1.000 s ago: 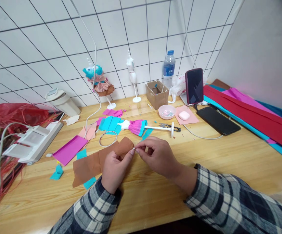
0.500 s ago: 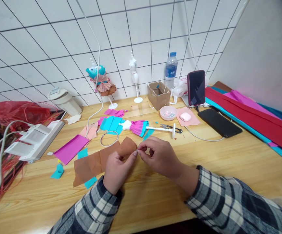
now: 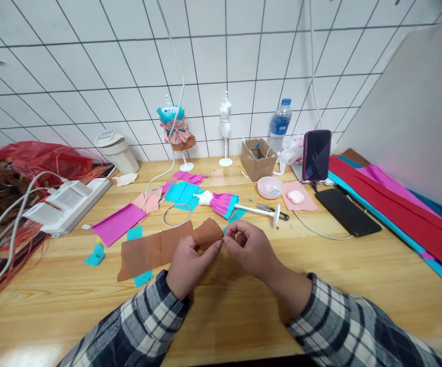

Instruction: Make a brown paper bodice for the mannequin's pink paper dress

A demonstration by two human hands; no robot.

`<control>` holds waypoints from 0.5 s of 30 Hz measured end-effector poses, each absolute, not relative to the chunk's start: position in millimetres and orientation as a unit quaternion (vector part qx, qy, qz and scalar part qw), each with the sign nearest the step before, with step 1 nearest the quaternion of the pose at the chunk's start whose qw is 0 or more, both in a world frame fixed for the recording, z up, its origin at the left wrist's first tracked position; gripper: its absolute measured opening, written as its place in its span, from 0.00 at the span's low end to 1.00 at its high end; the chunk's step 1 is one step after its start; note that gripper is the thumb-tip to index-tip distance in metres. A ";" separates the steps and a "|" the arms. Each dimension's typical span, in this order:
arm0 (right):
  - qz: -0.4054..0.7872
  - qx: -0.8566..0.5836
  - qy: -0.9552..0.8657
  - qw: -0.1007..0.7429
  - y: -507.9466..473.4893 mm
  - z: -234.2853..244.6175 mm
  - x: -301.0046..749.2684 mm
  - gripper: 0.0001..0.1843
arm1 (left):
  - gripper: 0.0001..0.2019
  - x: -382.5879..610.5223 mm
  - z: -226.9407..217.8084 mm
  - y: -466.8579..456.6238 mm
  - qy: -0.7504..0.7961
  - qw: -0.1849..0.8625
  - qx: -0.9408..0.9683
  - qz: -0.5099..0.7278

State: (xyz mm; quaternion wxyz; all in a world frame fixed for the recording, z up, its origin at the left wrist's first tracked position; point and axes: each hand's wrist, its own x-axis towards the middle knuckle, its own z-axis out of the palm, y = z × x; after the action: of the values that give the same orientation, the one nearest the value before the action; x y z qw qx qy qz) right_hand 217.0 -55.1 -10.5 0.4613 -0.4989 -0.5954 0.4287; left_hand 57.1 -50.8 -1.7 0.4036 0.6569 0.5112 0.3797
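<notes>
My left hand (image 3: 192,265) pinches the end of a long strip of brown crepe paper (image 3: 140,255) between thumb and fingers. That end curls up above the thumb, while the rest lies flat to the left. My right hand (image 3: 249,250) is closed in a pinch, fingertips almost touching the left thumb at the paper's edge; what lies between them is too small to make out. Just beyond the hands, a small white dress form (image 3: 205,198) lies on its side, wearing a pleated pink and blue paper skirt (image 3: 224,205). Near its base are small thread snips (image 3: 282,215).
Behind stand a dressed mannequin (image 3: 177,132), a bare one (image 3: 225,127), a cardboard box (image 3: 259,159) and a water bottle (image 3: 281,122). A pink bowl (image 3: 270,188) holds small beads. Phones (image 3: 348,211) and folded paper (image 3: 400,204) lie right; a power strip (image 3: 72,204) sits left.
The camera view has tilted and shifted, so the scene sits a little further right. Both hands keep their pinch at the end of the brown paper.
</notes>
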 end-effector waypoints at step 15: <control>0.540 -0.484 -0.379 0.575 -39.6 -4.2 233.4 0.19 | 0.18 56.2 -5.9 -46.6 0.466 0.571 0.524 0.427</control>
State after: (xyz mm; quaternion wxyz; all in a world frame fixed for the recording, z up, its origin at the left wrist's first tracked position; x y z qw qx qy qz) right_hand 233.4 -39.6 -4.2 0.5750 -0.4841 -0.3794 0.5395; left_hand 56.2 -46.6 -5.9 0.5711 0.5239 0.4664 0.4266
